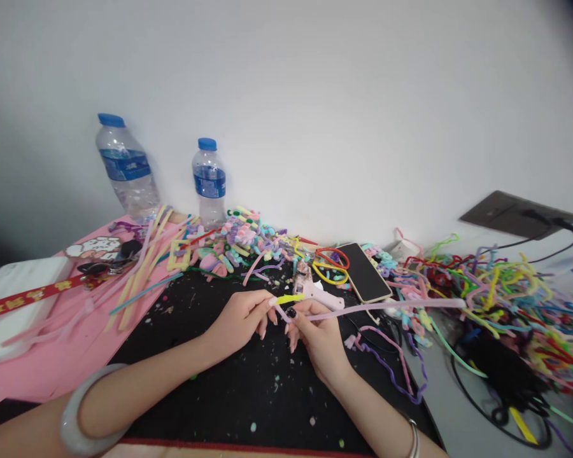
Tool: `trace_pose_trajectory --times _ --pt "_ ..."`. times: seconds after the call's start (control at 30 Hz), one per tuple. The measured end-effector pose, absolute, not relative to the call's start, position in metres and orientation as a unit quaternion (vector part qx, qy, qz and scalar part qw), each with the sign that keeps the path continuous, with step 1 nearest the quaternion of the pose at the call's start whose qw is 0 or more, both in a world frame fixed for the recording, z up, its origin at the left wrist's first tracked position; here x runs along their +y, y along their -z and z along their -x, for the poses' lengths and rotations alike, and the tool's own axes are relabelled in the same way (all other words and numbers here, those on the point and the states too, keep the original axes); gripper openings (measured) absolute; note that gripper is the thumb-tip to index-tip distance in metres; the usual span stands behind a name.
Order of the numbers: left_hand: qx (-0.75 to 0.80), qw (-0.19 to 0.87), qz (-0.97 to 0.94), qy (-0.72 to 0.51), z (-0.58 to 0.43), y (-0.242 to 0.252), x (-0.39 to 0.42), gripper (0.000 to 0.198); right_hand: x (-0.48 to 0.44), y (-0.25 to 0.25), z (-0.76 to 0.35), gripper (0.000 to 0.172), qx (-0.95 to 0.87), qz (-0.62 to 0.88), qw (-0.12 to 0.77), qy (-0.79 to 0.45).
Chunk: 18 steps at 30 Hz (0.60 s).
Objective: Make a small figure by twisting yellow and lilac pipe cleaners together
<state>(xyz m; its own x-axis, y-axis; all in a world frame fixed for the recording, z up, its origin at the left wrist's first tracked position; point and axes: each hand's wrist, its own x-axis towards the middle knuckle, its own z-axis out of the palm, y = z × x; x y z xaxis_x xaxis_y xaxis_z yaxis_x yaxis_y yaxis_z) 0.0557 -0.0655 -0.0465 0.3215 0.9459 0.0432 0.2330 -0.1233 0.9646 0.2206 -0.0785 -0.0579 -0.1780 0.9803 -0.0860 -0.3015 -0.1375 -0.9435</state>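
A pale purple pipe cleaner [391, 307] runs between my two hands, its long free end reaching out to the right. My left hand [248, 312] pinches its left end between thumb and fingers. Close beside it, my right hand [315, 337] is closed on the same strand, thumb against the fingers. A short yellow piece [290, 298] shows at my left fingertips; whether it is joined to the strand I cannot tell. Just behind my hands lies a pale pink glue gun [322, 295]. Scissors with red and yellow handles [332, 272] rest beyond it.
A phone [364, 273] lies behind my right hand. Tangled pipe cleaners [530, 299] heap up at the right, near a black cable bundle [506, 369]. Two water bottles [210, 181] stand by the wall. Pink paper [95, 318] covers the left side, and scraps dot the black mat [210, 407].
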Motion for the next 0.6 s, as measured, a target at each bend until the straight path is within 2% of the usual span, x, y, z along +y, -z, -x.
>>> trace_pose_trajectory --times 0.37,0.6 --pt "0.406 0.554 -0.624 -0.372 -0.0553 0.0495 -0.0657 0.030 -0.0776 0.0579 -0.2216 0.015 -0.418 0.410 0.510 -0.631" --pt "0.412 0.563 -0.611 -0.374 -0.0551 0.0496 -0.0645 0.037 -0.0773 0.0550 -0.2208 0.016 -0.423 0.416 0.511 -0.622"
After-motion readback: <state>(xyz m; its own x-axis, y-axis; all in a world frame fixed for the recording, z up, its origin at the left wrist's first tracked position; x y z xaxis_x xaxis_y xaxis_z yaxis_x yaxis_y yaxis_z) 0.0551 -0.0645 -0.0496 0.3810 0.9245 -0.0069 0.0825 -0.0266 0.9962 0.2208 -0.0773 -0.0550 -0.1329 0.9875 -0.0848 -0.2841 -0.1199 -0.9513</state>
